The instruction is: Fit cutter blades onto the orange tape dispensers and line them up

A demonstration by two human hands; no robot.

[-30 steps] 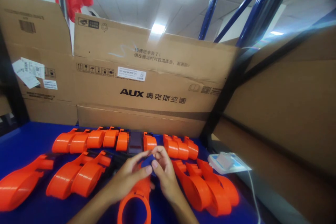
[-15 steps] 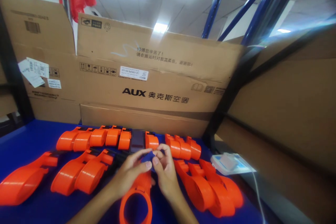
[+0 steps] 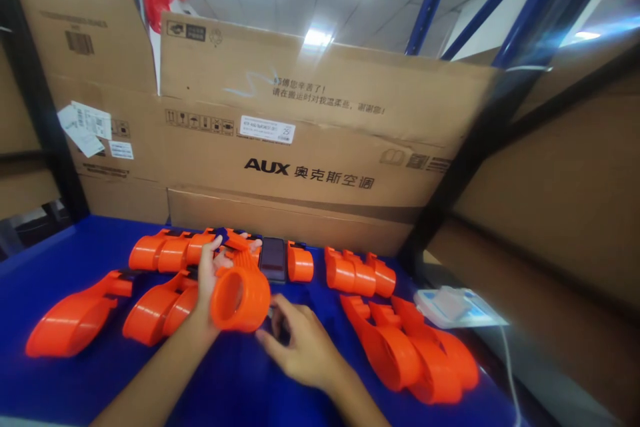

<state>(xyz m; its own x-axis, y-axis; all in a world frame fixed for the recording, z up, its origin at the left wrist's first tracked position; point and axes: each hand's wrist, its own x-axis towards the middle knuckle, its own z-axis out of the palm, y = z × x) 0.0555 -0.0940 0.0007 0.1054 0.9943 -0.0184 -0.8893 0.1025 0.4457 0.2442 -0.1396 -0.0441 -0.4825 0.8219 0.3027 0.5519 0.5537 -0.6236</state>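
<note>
My left hand grips an orange plastic tape dispenser lifted off the blue table, its round open end facing me. A small blue piece sits at its far tip by my fingertips. My right hand rests low on the table just right of the dispenser, fingers curled around a small dark part that I cannot make out clearly.
Rows of orange dispenser bodies lie on the table: left, back, back right and right. A dark phone lies among the back row. A white device with a cable sits at right. Cardboard boxes wall the back.
My left hand lifted the dispenser up and to the left, turning its ring toward me. My right hand let go of it and dropped to the table. The view tilted down slightly.
</note>
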